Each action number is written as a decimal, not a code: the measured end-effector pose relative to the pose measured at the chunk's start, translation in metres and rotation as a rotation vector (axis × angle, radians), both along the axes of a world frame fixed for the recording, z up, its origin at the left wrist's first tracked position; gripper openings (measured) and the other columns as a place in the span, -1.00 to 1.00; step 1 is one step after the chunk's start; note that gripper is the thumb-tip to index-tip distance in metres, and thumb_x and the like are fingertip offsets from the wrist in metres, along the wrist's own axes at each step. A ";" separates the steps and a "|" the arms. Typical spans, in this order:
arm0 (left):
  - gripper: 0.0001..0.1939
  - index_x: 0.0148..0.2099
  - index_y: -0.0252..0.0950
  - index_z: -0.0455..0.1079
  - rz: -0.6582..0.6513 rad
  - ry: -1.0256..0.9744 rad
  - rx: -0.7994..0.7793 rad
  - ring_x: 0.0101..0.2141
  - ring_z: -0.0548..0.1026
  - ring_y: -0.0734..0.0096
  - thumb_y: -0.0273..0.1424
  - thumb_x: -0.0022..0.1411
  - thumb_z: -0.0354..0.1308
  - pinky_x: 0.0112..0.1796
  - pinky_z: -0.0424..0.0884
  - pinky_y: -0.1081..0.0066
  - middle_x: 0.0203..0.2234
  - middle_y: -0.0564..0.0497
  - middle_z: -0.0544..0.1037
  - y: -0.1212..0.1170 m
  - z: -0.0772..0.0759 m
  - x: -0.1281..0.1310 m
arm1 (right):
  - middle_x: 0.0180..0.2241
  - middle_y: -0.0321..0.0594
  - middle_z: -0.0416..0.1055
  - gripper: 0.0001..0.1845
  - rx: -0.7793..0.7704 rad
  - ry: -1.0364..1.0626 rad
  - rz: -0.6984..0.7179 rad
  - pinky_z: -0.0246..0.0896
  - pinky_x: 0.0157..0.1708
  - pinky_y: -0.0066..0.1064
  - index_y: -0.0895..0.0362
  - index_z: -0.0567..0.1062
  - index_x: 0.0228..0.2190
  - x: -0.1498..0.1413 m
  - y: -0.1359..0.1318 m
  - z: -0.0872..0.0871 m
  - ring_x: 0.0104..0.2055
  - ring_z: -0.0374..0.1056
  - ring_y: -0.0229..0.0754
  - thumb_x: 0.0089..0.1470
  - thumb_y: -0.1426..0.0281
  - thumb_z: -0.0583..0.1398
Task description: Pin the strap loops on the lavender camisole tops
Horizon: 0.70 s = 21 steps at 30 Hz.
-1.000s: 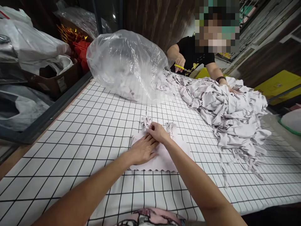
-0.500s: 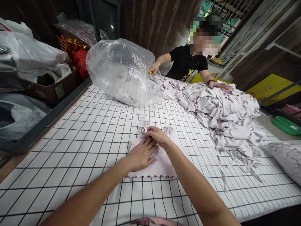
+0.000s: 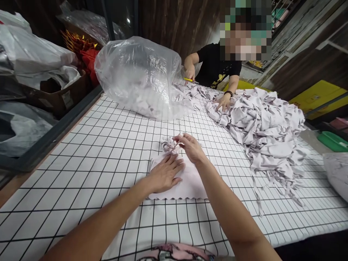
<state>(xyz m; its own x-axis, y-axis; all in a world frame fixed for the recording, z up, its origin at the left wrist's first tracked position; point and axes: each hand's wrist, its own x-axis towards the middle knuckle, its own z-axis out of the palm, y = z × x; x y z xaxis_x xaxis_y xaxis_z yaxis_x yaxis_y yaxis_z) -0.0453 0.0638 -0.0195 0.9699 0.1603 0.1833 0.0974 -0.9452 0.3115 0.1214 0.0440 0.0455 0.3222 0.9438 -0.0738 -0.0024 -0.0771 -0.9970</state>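
Observation:
A pale pink fabric piece [image 3: 187, 186] with a scalloped near edge lies flat on the checked tablecloth [image 3: 89, 170]. My left hand [image 3: 165, 174] rests on it palm down, fingers stretched out. Just beyond, my right hand [image 3: 190, 146] pinches a thin fabric strap [image 3: 176, 145] between thumb and fingers, slightly above the cloth. Gathered straps [image 3: 165, 143] lie bunched at the fabric's far edge, partly behind my right hand.
A big pile of pale fabric pieces [image 3: 266, 119] covers the right side. A clear plastic bag [image 3: 136, 79] with fabric inside stands at the back left. Opposite, a person [image 3: 214, 65] holds yellow-handled scissors [image 3: 188, 79] and touches the pile. Another bag [image 3: 338, 174] sits far right.
My right hand has lifted and moved a little away from my left hand, drawing a strap up. The other person's hand has shifted to the near-left edge of the pile.

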 end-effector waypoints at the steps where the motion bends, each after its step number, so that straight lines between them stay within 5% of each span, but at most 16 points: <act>1: -0.43 0.31 -0.24 0.07 -0.001 0.004 -0.008 0.33 -0.15 0.02 -0.08 0.39 -0.18 0.28 -0.20 0.03 0.30 -0.05 0.14 0.000 0.001 0.000 | -0.20 -0.21 0.50 -0.72 0.064 -0.056 0.052 0.15 -0.07 -0.33 0.11 0.47 -0.36 0.001 -0.009 0.010 -0.14 0.35 -0.23 0.16 0.15 0.15; 6: -0.46 0.34 -0.16 0.01 -0.017 0.036 -0.072 0.33 -0.12 0.02 -0.14 0.38 -0.14 0.24 -0.09 -0.01 0.32 -0.03 0.10 0.000 0.004 0.002 | -0.09 -0.12 0.48 -0.67 0.203 -0.296 0.702 0.11 0.08 -0.15 0.08 0.57 -0.20 0.008 -0.066 0.051 0.00 0.33 -0.08 0.15 0.13 0.18; 8: -0.46 0.33 -0.13 0.03 -0.030 0.043 -0.096 0.33 -0.14 0.01 -0.18 0.36 -0.07 0.24 -0.10 -0.02 0.30 -0.01 0.13 0.000 0.005 0.003 | -0.11 -0.11 0.48 -0.61 0.154 -0.285 0.787 0.11 0.08 -0.12 0.09 0.59 -0.23 0.011 -0.085 0.050 -0.01 0.34 -0.05 0.14 0.07 0.15; 13: -0.48 0.31 -0.12 0.06 -0.021 0.030 -0.117 0.33 -0.13 0.03 -0.20 0.35 -0.06 0.23 -0.09 0.00 0.27 -0.02 0.19 0.001 0.002 0.003 | -0.42 -0.20 0.42 -0.52 -0.214 -0.344 0.249 0.20 -0.35 -0.36 0.13 0.51 -0.37 0.005 -0.107 0.009 -0.37 0.32 -0.20 0.21 0.02 0.02; 17: -0.42 0.35 -0.20 0.02 -0.021 0.075 -0.058 0.34 -0.17 0.00 -0.16 0.35 -0.08 0.24 -0.16 -0.01 0.33 -0.07 0.08 0.003 -0.002 0.004 | -0.52 -0.31 0.33 -0.61 -0.384 -0.476 0.148 0.08 -0.48 -0.43 0.13 0.44 -0.41 -0.013 -0.109 -0.023 -0.49 0.19 -0.29 -0.02 0.04 0.26; 21: -0.37 0.37 -0.18 -0.01 -0.031 0.097 -0.014 0.34 -0.17 0.00 -0.29 0.29 -0.02 0.24 -0.13 -0.01 0.34 -0.06 0.06 0.003 0.000 0.003 | -0.57 -0.35 0.29 -0.65 -0.416 -0.573 0.084 0.01 -0.52 -0.44 0.12 0.39 -0.51 -0.028 -0.102 -0.031 -0.52 0.15 -0.30 -0.05 0.09 0.27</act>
<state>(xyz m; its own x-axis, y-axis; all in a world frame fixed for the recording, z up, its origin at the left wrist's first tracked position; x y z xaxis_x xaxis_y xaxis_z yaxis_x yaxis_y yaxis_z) -0.0419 0.0668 -0.0194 0.9875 0.1319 0.0858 0.0987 -0.9440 0.3150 0.0935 -0.0584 0.0148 0.3455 0.8975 -0.2740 0.5355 -0.4284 -0.7278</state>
